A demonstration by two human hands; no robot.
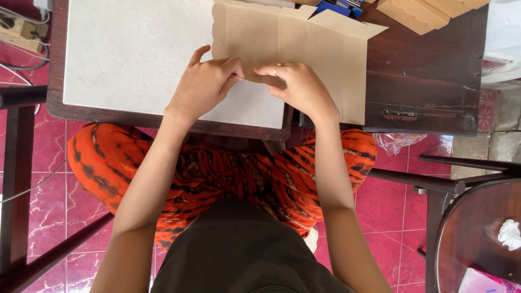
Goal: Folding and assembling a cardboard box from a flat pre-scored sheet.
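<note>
A flat, unfolded brown cardboard box blank (304,49) with scalloped edges lies on a small table with a pale stone top (130,54). My left hand (203,87) pinches the blank's near edge between thumb and fingers. My right hand (301,87), a ring on one finger, presses down on the same near edge just beside it. The two hands almost touch at the fingertips. The part of the blank under my hands is hidden.
A stack of more cardboard blanks (429,11) lies at the back right on a dark wooden surface (423,81). A power strip (19,30) with cables sits at far left. A dark wooden chair (477,228) stands at right on the pink tiled floor.
</note>
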